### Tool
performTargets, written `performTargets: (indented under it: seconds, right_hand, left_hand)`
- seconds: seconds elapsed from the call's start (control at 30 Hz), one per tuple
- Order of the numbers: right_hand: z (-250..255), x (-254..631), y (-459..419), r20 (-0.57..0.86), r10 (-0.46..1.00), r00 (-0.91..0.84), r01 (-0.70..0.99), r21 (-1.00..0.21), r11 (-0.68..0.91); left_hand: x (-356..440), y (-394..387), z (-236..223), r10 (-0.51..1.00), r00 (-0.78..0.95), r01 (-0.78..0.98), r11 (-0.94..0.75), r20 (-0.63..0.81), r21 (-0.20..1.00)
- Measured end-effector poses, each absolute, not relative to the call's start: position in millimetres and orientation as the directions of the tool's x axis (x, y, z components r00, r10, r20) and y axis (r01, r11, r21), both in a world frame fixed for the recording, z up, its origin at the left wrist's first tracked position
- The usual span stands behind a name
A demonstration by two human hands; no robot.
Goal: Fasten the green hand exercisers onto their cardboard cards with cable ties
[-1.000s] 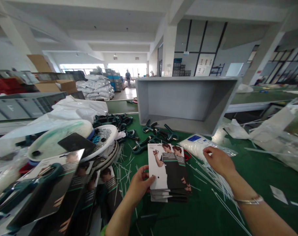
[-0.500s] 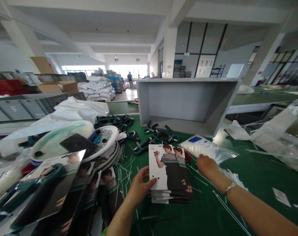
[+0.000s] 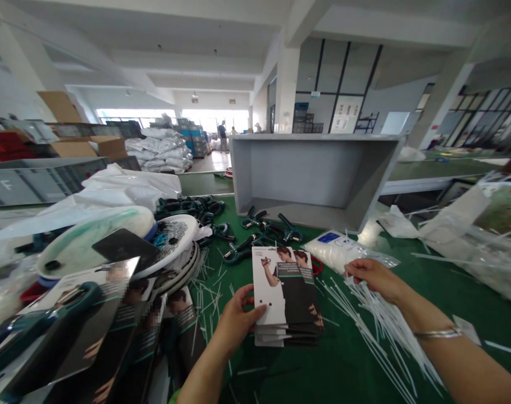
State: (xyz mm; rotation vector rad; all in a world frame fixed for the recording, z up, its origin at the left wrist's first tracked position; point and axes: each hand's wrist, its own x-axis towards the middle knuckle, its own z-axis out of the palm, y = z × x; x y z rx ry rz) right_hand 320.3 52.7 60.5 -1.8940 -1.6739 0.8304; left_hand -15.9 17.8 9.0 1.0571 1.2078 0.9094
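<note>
My left hand (image 3: 235,321) grips the left edge of a stack of printed packaging cards (image 3: 286,297) lying on the green table (image 3: 348,365). My right hand (image 3: 375,278) is closed in a pinch on white cable ties (image 3: 365,314), which fan out across the table just right of the cards. A clear bag of white ties (image 3: 340,249) lies just beyond that hand. Dark green hand grippers (image 3: 259,227) are scattered behind the cards.
A grey plastic bin (image 3: 310,174) lies tipped on its side at the back. On the left lie more cards (image 3: 112,331) and round white plates (image 3: 112,241). Crumpled plastic bags (image 3: 470,230) lie at right. Loose ties litter the table.
My right hand drew back toward the cards, then moved right again and now pinches white ties from the pile. My left hand and the card stack stayed put.
</note>
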Motion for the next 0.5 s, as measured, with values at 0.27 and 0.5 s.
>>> performTargets:
  seconds: [0.27,0.5]
  right_hand:
    - [76,251,30,-0.263,0.945,-0.196,0.276,-0.939,-0.205]
    - [76,211,10,-0.014,0.915,-0.403,0.683,-0.670,0.291]
  left_hand:
    - [-15,14,15,0.906,0.227,-0.210,0.403,-0.356,0.891]
    - [-18,14,20,0.929,0.162,-0.270,0.366,-0.333,0.891]
